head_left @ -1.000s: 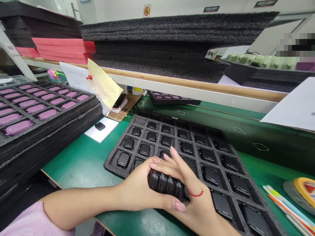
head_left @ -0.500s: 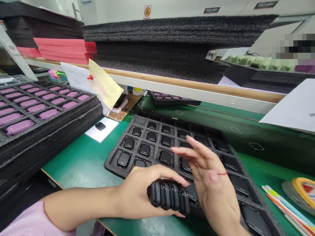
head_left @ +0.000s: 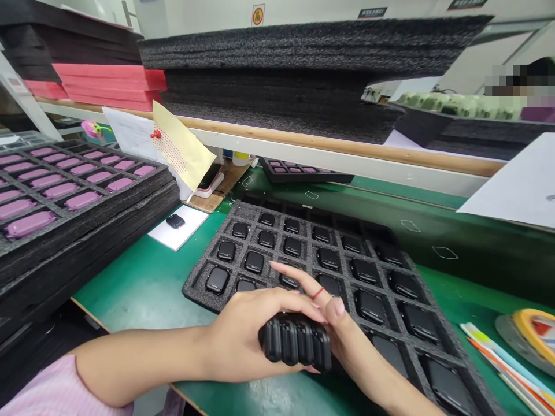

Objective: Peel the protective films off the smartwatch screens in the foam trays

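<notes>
My left hand (head_left: pixel 255 335) is wrapped round a row of several black smartwatch bodies (head_left: pixel 295 342), pressed side by side, with their ends towards me. Right beside it, my right hand (head_left: pixel 342 329) reaches across at the far end of the row, one finger with a red band stretched out to the left and the thumb raised. Its other fingers are hidden behind the left hand and the watches; I see nothing held in it. Beneath both hands lies a black foam tray (head_left: pixel 197 287) with more black watch bodies in its compartments, such as one watch body (head_left: pixel 217 279) at the near left.
At left, stacked foam trays (head_left: pixel 143 199) hold purple pieces. One black watch body (head_left: pixel 175 221) lies on a white pad (head_left: pixel 191 226). A shelf (head_left: pixel 277 145) carrying black foam (head_left: pixel 269 95) crosses behind. Pens (head_left: pixel 503 364) and tape (head_left: pixel 535 335) lie right. A co-worker is partly visible far right.
My right hand has swung left and down, from spread above the tray to beside the left hand's far end. The left hand keeps its hold on the watch bodies.
</notes>
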`<action>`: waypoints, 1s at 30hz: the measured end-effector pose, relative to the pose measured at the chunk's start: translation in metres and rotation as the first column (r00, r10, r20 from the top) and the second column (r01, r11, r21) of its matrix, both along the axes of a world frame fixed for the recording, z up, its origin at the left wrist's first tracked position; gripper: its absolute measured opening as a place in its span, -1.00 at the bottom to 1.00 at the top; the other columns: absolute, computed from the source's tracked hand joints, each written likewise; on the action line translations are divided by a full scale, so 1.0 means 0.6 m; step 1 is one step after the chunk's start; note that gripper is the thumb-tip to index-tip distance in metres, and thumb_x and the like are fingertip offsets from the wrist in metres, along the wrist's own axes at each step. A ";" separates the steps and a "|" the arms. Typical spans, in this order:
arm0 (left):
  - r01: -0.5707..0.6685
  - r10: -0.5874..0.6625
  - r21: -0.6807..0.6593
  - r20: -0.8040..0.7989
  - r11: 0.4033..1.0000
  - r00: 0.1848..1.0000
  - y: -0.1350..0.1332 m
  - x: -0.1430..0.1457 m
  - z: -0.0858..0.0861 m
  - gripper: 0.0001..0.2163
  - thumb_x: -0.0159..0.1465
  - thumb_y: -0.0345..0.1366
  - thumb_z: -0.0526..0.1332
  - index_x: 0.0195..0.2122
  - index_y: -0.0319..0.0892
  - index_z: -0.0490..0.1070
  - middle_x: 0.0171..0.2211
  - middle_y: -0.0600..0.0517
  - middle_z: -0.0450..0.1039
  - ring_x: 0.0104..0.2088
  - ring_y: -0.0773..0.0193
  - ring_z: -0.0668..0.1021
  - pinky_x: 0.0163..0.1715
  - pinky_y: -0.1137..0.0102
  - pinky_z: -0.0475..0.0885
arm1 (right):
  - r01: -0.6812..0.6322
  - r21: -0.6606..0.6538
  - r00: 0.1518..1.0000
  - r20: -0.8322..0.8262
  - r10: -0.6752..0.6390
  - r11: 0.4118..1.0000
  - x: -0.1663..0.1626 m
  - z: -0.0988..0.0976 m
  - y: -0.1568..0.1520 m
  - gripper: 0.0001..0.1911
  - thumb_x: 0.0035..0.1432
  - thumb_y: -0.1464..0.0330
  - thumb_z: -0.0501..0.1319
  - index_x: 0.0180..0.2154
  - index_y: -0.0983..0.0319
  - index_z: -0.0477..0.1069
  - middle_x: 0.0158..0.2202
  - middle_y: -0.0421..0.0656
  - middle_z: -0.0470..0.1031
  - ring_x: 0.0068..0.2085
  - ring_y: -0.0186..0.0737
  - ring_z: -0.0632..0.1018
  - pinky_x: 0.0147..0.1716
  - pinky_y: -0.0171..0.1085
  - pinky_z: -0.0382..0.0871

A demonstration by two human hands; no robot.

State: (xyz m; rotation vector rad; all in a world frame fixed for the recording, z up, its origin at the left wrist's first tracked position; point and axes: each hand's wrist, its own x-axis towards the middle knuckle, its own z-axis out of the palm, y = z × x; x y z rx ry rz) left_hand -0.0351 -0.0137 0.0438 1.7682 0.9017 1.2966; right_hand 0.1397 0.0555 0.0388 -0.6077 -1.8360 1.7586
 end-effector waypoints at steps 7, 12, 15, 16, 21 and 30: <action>-0.021 0.029 0.179 -0.039 0.984 0.999 0.009 0.001 -0.005 -0.67 0.25 -0.36 0.36 0.03 -0.09 0.40 -0.05 0.00 0.59 0.00 0.16 0.61 0.21 0.23 0.35 | 0.021 -0.162 0.996 -0.088 -0.036 0.987 -0.013 0.007 -0.020 0.13 -0.15 -0.14 0.49 0.32 0.13 0.11 0.04 -0.01 0.56 0.04 0.04 0.62 0.00 -0.11 0.58; 0.023 -0.009 0.260 -0.058 0.965 0.998 0.017 -0.005 -0.015 -0.53 0.36 -0.08 0.26 0.23 -0.08 0.27 0.09 -0.12 0.45 0.15 0.05 0.47 0.17 0.20 0.37 | 0.160 0.065 0.983 -0.106 -0.153 0.985 -0.023 0.003 -0.032 0.10 -0.10 0.02 0.54 0.35 0.08 0.06 0.01 -0.05 0.59 -0.06 -0.05 0.67 -0.11 -0.21 0.65; 0.018 0.007 0.285 -0.086 0.958 0.996 0.017 -0.007 -0.022 -0.37 0.32 -0.18 0.31 0.35 -0.02 0.09 0.21 -0.15 0.28 0.31 -0.02 0.26 0.29 0.12 0.25 | 0.266 0.263 0.962 -0.135 -0.237 0.928 -0.023 -0.002 -0.035 0.07 0.01 0.13 0.50 0.41 0.05 0.00 -0.14 -0.12 0.63 -0.23 -0.12 0.69 -0.29 -0.28 0.68; 0.009 0.020 0.279 -0.102 0.960 0.995 0.015 -0.007 -0.023 -0.29 0.27 -0.26 0.34 0.38 0.02 0.02 0.26 -0.15 0.21 0.36 -0.04 0.18 0.33 0.08 0.20 | 0.295 0.334 0.954 -0.152 -0.258 0.895 -0.022 -0.002 -0.035 0.06 0.03 0.17 0.49 0.42 0.06 -0.02 -0.18 -0.14 0.64 -0.25 -0.13 0.69 -0.26 -0.28 0.68; 0.071 -0.043 -0.221 0.130 0.973 0.991 0.003 0.001 -0.009 0.18 -0.06 -0.31 0.59 0.41 0.07 -0.23 0.37 -0.25 0.01 0.41 -0.22 0.07 0.32 -0.10 0.12 | 0.361 0.557 0.931 -0.167 -0.325 0.748 -0.011 0.003 -0.029 0.06 0.07 0.23 0.47 0.44 0.10 -0.07 -0.15 -0.14 0.64 -0.10 -0.07 0.68 0.00 -0.17 0.63; 0.369 -0.101 -0.452 0.513 0.812 0.852 0.009 0.010 0.017 -0.60 0.09 -0.50 0.46 -0.08 -0.12 0.44 -0.12 0.05 0.47 -0.03 0.21 0.54 0.04 0.31 0.40 | 0.302 0.701 0.950 -0.167 -0.262 0.646 -0.004 0.000 -0.011 -0.33 0.16 0.09 0.40 0.25 0.04 0.29 0.37 -0.04 0.21 0.11 0.03 0.58 0.21 -0.08 0.48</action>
